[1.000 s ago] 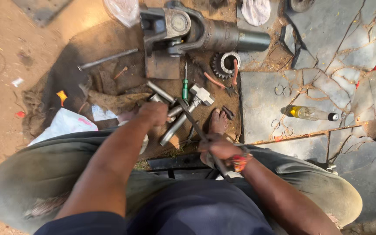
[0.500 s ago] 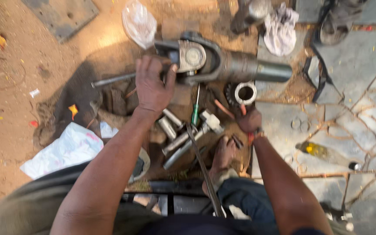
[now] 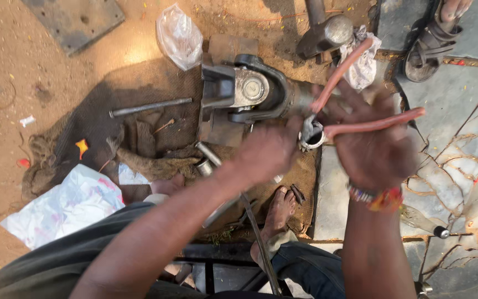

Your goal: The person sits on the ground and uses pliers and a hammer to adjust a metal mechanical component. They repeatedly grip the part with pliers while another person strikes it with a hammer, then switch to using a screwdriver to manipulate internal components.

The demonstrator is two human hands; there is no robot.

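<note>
My right hand (image 3: pixel 374 147) grips pliers with red handles (image 3: pixel 360 105), raised in front of me. The plier jaws close on a metal bearing ring (image 3: pixel 312 138). My left hand (image 3: pixel 269 152) holds the same ring from the left side, fingers curled on it. Below both hands lies a heavy steel universal joint with its shaft (image 3: pixel 250 91) on brown sacking (image 3: pixel 134 111). My bare foot (image 3: pixel 280 213) rests on the sacking under the hands.
A steel rod (image 3: pixel 150 106) and short metal sleeves (image 3: pixel 206 160) lie on the sacking. A clear plastic bag (image 3: pixel 179 36), a hammer head (image 3: pixel 327 33), a white rag (image 3: pixel 363 63) and another person's sandalled foot (image 3: pixel 435 36) are at the top. Crumpled white plastic (image 3: pixel 65 205) lies lower left.
The pliers and the ring were picked up off the ground and lifted toward the camera. My left hand left the joint and came across to the ring.
</note>
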